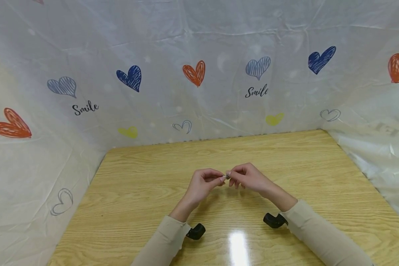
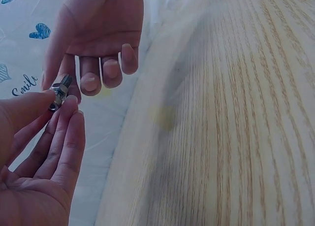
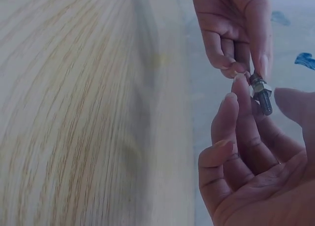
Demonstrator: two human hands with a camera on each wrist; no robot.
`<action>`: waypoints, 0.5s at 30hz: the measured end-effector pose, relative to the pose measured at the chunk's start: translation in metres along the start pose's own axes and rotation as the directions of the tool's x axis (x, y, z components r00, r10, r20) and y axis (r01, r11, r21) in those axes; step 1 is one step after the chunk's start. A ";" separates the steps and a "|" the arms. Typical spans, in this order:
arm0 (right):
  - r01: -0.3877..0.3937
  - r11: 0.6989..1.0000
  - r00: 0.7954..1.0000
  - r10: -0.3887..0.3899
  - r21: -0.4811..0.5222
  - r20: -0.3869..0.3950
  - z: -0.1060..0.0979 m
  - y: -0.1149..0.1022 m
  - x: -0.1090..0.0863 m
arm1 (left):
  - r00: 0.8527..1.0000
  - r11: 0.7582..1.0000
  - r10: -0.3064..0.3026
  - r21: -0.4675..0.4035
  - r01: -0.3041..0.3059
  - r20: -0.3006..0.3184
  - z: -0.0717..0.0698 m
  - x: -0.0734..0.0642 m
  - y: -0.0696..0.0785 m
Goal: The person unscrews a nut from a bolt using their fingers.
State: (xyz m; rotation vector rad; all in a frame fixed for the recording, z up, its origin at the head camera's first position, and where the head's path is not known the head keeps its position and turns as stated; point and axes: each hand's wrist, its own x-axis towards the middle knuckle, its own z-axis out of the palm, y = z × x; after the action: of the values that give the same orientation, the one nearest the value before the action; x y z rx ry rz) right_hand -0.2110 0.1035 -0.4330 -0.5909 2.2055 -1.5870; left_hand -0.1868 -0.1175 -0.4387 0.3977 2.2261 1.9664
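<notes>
Above the wooden table, the left hand [image 1: 200, 187] pinches a small metal bolt [image 3: 266, 104] between thumb and fingertips. A shiny hex nut [image 3: 261, 86] sits around the bolt, and its dark threaded end points toward the right hand [image 1: 251, 179]. In the right wrist view the right thumb [image 3: 291, 104] stands a little apart from the nut, while the right forefinger lies behind the threads. The other right fingers are loosely bent. The left fingers hide the far end of the bolt [image 2: 61, 92] in the left wrist view.
The light wood table [image 1: 146, 177] spreads below both hands. A pale curtain [image 1: 219, 103] printed with hearts and "Smile" stands along its back and sides. Black curved wrist mounts [image 1: 196, 232] stick out from both beige sleeves [image 1: 319, 231], low over the table.
</notes>
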 end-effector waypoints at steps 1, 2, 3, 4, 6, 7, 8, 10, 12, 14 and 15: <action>0.003 1.000 1.000 -0.003 0.002 0.000 0.000 -0.001 0.000 | 1.000 1.000 0.003 0.000 -0.003 0.001 0.000 0.000 0.000; 0.006 1.000 1.000 -0.006 0.003 -0.001 0.000 -0.001 -0.001 | 1.000 1.000 -0.001 -0.003 0.001 0.002 0.000 0.000 0.000; 0.010 1.000 1.000 -0.010 0.005 -0.002 0.000 -0.002 -0.001 | 1.000 1.000 0.002 -0.002 -0.002 0.002 0.001 0.000 0.000; 0.016 1.000 1.000 -0.016 0.006 -0.002 0.000 -0.002 -0.001 | 1.000 1.000 0.007 0.000 -0.007 0.003 0.001 0.000 -0.001; 0.027 1.000 1.000 -0.027 0.008 -0.001 0.000 -0.003 -0.002 | 1.000 1.000 0.013 0.007 -0.014 0.002 0.001 0.000 -0.001; 0.031 0.999 1.000 -0.031 0.008 -0.002 0.000 -0.003 -0.002 | 1.000 1.000 0.015 0.009 -0.015 0.002 0.001 0.000 -0.002; 0.035 0.999 0.999 -0.035 0.010 -0.004 0.000 -0.003 -0.002 | 1.000 1.000 0.015 0.009 -0.015 0.002 0.001 0.000 -0.002; 0.045 0.999 0.999 -0.045 0.011 -0.007 0.000 -0.003 -0.002 | 1.000 1.000 0.011 0.011 -0.011 0.001 0.001 0.000 -0.001; 0.058 0.998 0.998 -0.058 0.013 -0.011 0.000 -0.003 -0.003 | 1.000 1.000 0.008 0.012 -0.008 -0.002 0.001 -0.001 -0.001; 0.070 0.997 0.997 -0.070 0.018 -0.016 0.000 -0.004 -0.003 | 1.000 1.000 0.005 0.012 -0.005 -0.003 0.001 -0.001 -0.001; 0.079 0.997 0.997 -0.078 0.019 -0.017 0.000 -0.004 -0.004 | 1.000 1.000 0.005 0.014 -0.005 -0.005 0.001 -0.001 -0.001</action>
State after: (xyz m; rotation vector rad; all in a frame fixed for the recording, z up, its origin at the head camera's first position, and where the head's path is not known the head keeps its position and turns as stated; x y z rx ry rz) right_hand -0.2071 0.1042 -0.4291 -0.6688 2.2007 -1.6564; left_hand -0.1861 -0.1167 -0.4395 0.4013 2.2455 1.9568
